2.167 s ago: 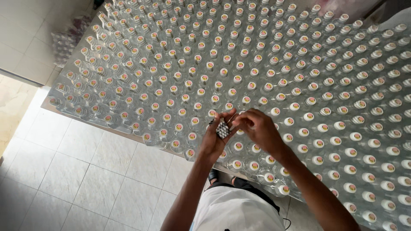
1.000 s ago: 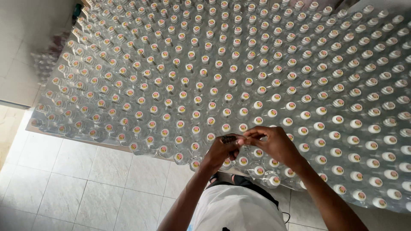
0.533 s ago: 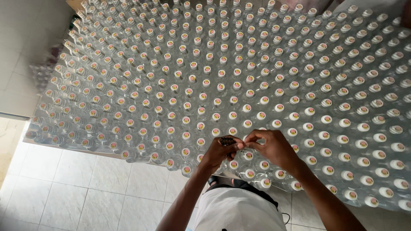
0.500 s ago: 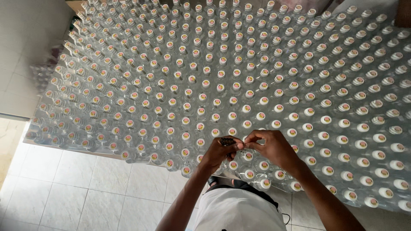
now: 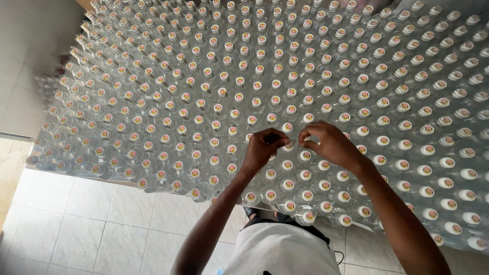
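Both hands (image 5: 298, 145) higher over bottles (image 5: 285, 91)

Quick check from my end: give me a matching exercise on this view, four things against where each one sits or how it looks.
Things:
1. left hand
2. right hand
3. bottle caps
4. tiled floor

Descriptions:
A. white, with coloured round centres
B. pale squares, lower left
C. pinching something small and dark
D. fingertips curled over the bottles, right of the other hand

Pairs: 1-C, 2-D, 3-A, 4-B
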